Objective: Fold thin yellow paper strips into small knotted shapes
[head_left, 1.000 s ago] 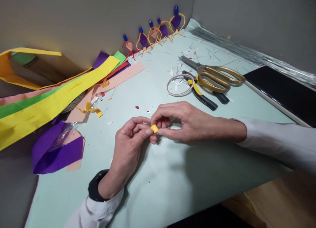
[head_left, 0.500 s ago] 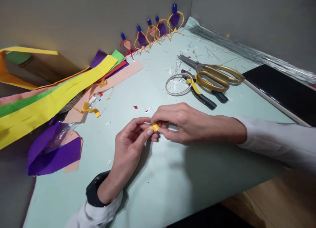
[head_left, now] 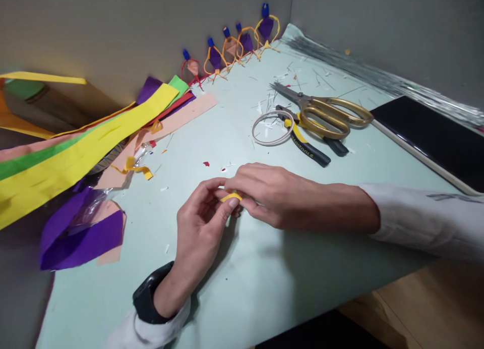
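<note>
A small yellow strip (head_left: 231, 196) is pinched between both hands above the pale green tabletop (head_left: 242, 298). My left hand (head_left: 202, 220) holds it with the thumb on top and fingers curled beneath. My right hand (head_left: 264, 192) closes on its right end, the fingertips partly covering it. Beyond the hands lie a silvery ring (head_left: 260, 141), pliers with black and yellow handles (head_left: 310, 152) and scissors with gold handles (head_left: 328, 119). The ring touches the pliers, and the scissors rest partly over them.
Coloured strips (head_left: 94, 147) and a purple loop (head_left: 83, 243) lie at the left. Several small figures (head_left: 215, 59) lean on the back wall. A bundle of thin wires (head_left: 340, 66) and a black-screened tablet (head_left: 431, 137) are at the right.
My right hand has turned slightly and its fingers have come further over the yellow strip, so less of the strip shows. The view has shifted a little.
</note>
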`<state>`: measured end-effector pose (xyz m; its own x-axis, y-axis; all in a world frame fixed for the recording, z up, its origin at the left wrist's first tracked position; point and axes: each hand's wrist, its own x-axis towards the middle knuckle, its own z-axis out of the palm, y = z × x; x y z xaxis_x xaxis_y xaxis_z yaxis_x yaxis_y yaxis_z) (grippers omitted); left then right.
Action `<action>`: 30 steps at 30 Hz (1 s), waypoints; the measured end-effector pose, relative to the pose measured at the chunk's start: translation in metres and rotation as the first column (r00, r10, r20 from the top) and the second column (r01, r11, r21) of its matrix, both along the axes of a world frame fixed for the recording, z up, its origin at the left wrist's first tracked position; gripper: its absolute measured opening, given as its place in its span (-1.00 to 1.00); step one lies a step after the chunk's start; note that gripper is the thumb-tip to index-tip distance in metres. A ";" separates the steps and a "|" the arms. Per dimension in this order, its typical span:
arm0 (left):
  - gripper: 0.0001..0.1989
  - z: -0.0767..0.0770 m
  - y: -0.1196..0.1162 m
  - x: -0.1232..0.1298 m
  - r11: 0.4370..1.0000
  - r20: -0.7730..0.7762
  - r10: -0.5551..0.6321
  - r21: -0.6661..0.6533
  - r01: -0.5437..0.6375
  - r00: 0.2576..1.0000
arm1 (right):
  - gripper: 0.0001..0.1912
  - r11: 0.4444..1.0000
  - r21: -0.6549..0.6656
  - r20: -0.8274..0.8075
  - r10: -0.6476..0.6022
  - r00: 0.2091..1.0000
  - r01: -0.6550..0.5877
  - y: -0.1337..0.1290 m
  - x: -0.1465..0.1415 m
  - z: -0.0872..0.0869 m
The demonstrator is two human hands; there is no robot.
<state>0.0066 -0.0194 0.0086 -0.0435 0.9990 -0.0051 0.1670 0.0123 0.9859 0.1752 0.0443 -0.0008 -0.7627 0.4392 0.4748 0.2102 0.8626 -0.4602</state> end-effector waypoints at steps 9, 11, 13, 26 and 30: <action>-0.77 -0.003 -0.002 -0.005 0.996 0.219 -0.072 -0.026 0.080 0.973 | -0.94 0.985 -0.168 -0.218 0.005 0.976 -0.042 0.007 0.001 0.001; -0.79 -0.001 -0.003 -0.004 0.997 0.212 -0.067 -0.028 0.074 0.975 | -0.92 0.985 -0.172 -0.225 -0.034 0.974 -0.005 0.006 0.001 0.001; -0.81 0.001 -0.004 -0.003 0.998 0.211 -0.056 -0.023 0.062 0.976 | -0.91 0.982 -0.186 -0.232 -0.078 0.970 0.035 0.006 0.001 0.001; -0.94 0.003 0.002 -0.005 0.978 0.360 -0.010 -0.192 0.084 0.933 | -0.95 0.985 -0.169 -0.239 -0.057 0.969 0.016 0.007 0.002 0.003; -0.94 0.005 0.002 -0.004 0.968 0.331 0.017 -0.241 0.066 0.944 | -0.95 0.988 -0.153 -0.235 -0.042 0.971 0.006 0.008 0.002 0.001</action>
<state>0.0024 -0.0171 0.0132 0.0270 0.9654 -0.2593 -0.1615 0.2602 0.9520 0.1771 0.0519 0.0002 -0.6248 0.5360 0.5677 0.0991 0.7756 -0.6233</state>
